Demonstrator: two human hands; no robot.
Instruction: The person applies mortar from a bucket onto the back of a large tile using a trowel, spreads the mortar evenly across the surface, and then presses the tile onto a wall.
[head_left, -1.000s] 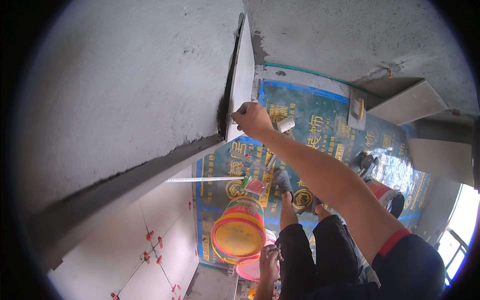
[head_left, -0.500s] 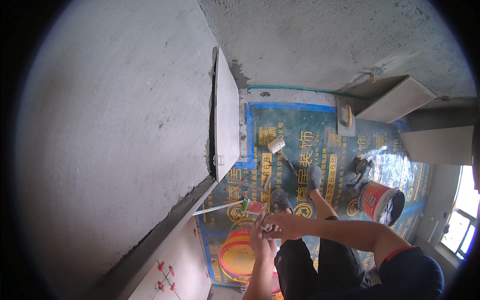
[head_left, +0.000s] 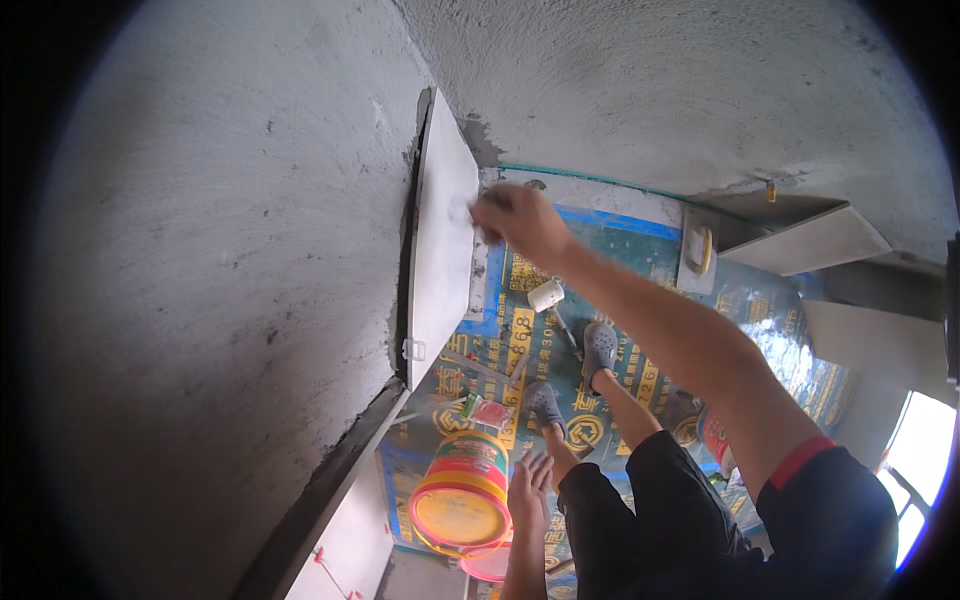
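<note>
My right hand (head_left: 515, 222) is stretched out to the far end of a pale wall tile (head_left: 445, 235), near its face. Its fingers are curled together and slightly blurred, so anything in them is hidden. My left hand (head_left: 530, 488) is low, above the floor beside a bucket with a yellow lid (head_left: 460, 505), its fingers apart and loosely bent, nothing visible in it. A small clear clip (head_left: 413, 349) sits at the tile's near end. Below it runs a grey mortar-coated ledge (head_left: 335, 470).
Printed green sheeting (head_left: 640, 375) covers the floor. On it lie a white-headed mallet (head_left: 546, 294), a metal square (head_left: 480, 368), a packet of red pieces (head_left: 488, 411) and a trowel (head_left: 700, 250). Loose tiles (head_left: 815, 240) lean by the far wall; another bucket (head_left: 714, 438) stands partly behind my right arm.
My hands were together above the bucket and have separated. The right has reached far forward to the tile; the left has stayed low, its fingers loosened. The view has shifted slightly.
</note>
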